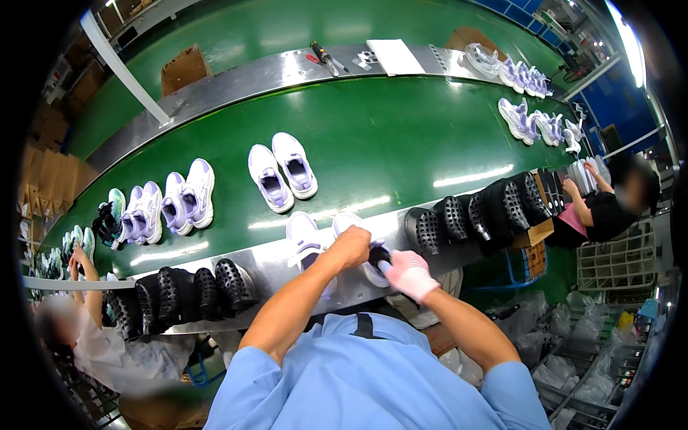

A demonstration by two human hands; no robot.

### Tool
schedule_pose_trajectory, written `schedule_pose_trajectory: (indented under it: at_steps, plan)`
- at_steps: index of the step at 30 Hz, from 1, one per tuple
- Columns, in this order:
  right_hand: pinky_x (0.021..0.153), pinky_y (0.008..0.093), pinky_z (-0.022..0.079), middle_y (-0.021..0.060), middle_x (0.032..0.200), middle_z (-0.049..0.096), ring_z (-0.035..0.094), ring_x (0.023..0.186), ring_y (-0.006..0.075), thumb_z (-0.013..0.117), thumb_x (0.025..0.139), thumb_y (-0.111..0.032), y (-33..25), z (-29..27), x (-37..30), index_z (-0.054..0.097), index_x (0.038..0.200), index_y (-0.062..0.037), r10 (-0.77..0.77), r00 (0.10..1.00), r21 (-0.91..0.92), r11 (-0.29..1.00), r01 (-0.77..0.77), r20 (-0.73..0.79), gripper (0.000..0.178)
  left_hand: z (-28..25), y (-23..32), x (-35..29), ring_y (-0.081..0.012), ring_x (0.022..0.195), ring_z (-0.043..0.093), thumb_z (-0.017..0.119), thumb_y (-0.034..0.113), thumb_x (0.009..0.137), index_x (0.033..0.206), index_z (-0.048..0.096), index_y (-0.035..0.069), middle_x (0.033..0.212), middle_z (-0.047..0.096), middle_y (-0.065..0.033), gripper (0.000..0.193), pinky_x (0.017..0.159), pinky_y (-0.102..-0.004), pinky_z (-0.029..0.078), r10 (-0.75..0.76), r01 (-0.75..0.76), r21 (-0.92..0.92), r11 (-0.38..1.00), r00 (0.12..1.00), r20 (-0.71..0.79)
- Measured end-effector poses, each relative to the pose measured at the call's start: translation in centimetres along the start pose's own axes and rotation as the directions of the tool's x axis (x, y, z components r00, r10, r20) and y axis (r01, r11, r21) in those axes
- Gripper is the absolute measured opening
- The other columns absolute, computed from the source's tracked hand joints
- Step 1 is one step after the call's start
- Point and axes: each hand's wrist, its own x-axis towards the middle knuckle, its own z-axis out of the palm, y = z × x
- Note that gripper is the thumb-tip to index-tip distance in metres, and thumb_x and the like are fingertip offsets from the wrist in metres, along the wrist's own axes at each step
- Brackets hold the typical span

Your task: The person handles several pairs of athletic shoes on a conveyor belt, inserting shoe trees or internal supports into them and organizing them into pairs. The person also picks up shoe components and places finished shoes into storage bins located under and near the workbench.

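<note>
Holding a white and purple shoe (344,221) at the near edge of the long green desk (405,136), over the shiny metal strip (272,266), with its toe pointing away. Gripping the top of that shoe with the bare left hand (351,246), with the fingers curled in. Reaching to the shoe's opening with the right hand (411,276), in a pale pink and white glove. Touching near a dark thing (378,254) in the opening there. Cannot tell open from closed for the right fingers, with their tips partly hidden.

Just to the left, partly covered by the left arm, can see a matching shoe (301,228). Farther out on the green, can see a pair of white and purple shoes (261,161), side by side. Over to the left, can see more white and purple shoes (201,188) in a row.

Along the metal strip, can see bumpy black shoes on the right (507,204) and on the left (170,295). By the far edge, can see a tool (324,56) and white paper (394,57). At the far right, can see a person in dark clothes (609,215).
</note>
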Motion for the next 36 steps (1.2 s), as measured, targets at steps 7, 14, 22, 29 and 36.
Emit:
schedule_pose_trajectory:
  at_steps: [7, 14, 22, 29, 36]
  plan:
    - [0.086, 0.0496, 0.056, 0.0235, 0.109, 0.072, 0.070, 0.103, 0.0404, 0.071, 0.089, -0.026, 1.1, 3.6, 1.6, 0.064, 0.119, -0.0016, -0.076, 0.958, 0.066, 0.993, 0.098, -0.277, 0.040, 1.4, 0.3, 0.0, -0.0448, 0.103, 0.063, 0.072, 0.009, 0.082, 0.102, 0.070, -0.005, 0.107, 0.069, -0.0257, 0.024, 0.096, -0.0482, 0.051, 0.021, -0.056, -0.105, 0.993, 0.949, -0.314]
    - [0.086, 0.0500, 0.056, 0.0218, 0.108, 0.071, 0.070, 0.103, 0.0406, 0.071, 0.090, -0.029, 3.8, 6.4, 4.3, 0.065, 0.115, -0.0036, 0.038, 0.966, 0.017, 0.999, -0.035, -0.257, 0.036, 4.9, 4.5, -3.9, -0.0524, 0.105, 0.066, 0.085, 0.018, 0.077, 0.163, 0.019, 0.003, 0.108, 0.069, -0.0355, 0.109, 0.091, -0.0542, 0.054, -0.514, 0.355, -0.505, 0.787, 0.829, -0.218]
    - [0.084, 0.0515, 0.056, 0.0217, 0.096, 0.072, 0.071, 0.093, 0.0419, 0.065, 0.086, -0.025, 2.6, 6.4, 6.6, 0.069, 0.098, -0.0043, 0.028, 0.985, -0.054, 0.998, -0.037, -0.168, 0.025, 7.2, 4.0, -3.0, -0.0484, 0.083, 0.071, 0.076, 0.021, 0.086, 0.134, 0.054, -0.006, 0.089, 0.073, -0.0283, 0.060, 0.077, -0.0574, 0.055, -0.640, 0.523, -0.394, 0.756, 0.716, -0.279]
    - [0.082, 0.0513, 0.056, 0.0235, 0.091, 0.072, 0.070, 0.091, 0.0445, 0.069, 0.082, -0.027, 1.7, 6.1, 6.5, 0.071, 0.093, -0.0041, -0.074, 0.982, -0.051, 0.997, 0.066, -0.174, 0.025, 0.7, 5.1, -15.6, -0.0447, 0.102, 0.068, 0.075, 0.025, 0.088, 0.133, 0.060, -0.005, 0.110, 0.069, -0.0276, 0.056, 0.088, -0.0524, 0.055, -0.765, 0.687, -0.364, 0.629, 0.463, -0.447]
    - [0.083, 0.0512, 0.055, 0.0259, 0.097, 0.073, 0.070, 0.095, 0.0450, 0.072, 0.088, -0.046, -3.1, 3.9, 5.6, 0.074, 0.101, -0.0027, -0.058, 0.998, -0.084, 0.995, 0.058, 0.001, 0.045, 4.4, 1.6, -14.4, -0.0473, 0.102, 0.064, 0.070, 0.018, 0.088, 0.132, 0.061, 0.001, 0.113, 0.066, -0.0269, 0.048, 0.091, -0.0528, 0.053, -0.743, 0.536, -0.517, 0.668, 0.524, -0.417]
